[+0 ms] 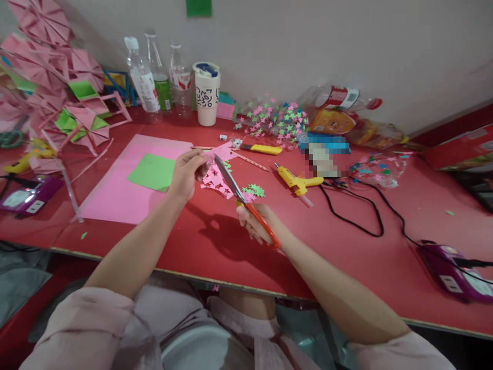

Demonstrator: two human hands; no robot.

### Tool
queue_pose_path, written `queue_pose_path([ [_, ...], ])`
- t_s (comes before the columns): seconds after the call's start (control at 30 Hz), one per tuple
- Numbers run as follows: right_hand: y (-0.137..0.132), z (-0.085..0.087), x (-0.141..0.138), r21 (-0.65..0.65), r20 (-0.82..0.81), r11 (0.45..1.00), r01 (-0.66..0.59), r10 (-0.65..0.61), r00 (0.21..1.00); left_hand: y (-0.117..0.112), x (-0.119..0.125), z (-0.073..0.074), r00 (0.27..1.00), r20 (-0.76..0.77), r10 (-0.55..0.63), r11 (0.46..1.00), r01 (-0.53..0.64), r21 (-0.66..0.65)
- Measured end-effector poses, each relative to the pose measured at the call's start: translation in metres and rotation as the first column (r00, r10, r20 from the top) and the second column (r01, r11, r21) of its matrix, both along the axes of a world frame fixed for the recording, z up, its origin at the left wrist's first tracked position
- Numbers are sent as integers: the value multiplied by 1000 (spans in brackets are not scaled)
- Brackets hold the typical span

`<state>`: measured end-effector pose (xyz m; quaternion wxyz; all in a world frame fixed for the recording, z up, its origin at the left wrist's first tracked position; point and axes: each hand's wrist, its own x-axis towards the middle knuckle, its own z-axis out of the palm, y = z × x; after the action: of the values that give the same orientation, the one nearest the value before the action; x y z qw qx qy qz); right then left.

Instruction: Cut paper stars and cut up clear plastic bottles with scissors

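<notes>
My left hand (187, 172) pinches a small piece of pink paper (224, 151) over the red table. My right hand (257, 222) grips a pair of scissors (235, 186) with orange handles, the blades pointing up and left to the pink paper. How far the blades are parted I cannot tell. Below the blades lie pink paper scraps (215, 184) with cut-outs. Just right of them is a small pile of green paper stars (254, 190). A green paper square (151, 172) rests on a large pink sheet (115, 198), partly behind my left hand.
A yellow glue gun (296, 180) with a black cord lies to the right, below a yellow box cutter (265, 149). Bottles (143, 82) and a white cup (207, 97) stand by the wall. Bags of paper stars (285, 121) lie behind. Folded pink paper shapes (82, 67) pile up left.
</notes>
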<state>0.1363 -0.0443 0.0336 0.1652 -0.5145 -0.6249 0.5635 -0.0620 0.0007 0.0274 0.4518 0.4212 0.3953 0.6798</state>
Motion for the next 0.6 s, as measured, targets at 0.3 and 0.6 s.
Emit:
queue_pose_path([
  [0.3,0,-11,0,54,-96,998,-18,24,995,-1,6,-7,990,-45,-131,991,132,25],
  [0.6,0,-5,2,58,-52,998,-32,35,998,-1,9,-4,999,26,-31,998,29,53],
])
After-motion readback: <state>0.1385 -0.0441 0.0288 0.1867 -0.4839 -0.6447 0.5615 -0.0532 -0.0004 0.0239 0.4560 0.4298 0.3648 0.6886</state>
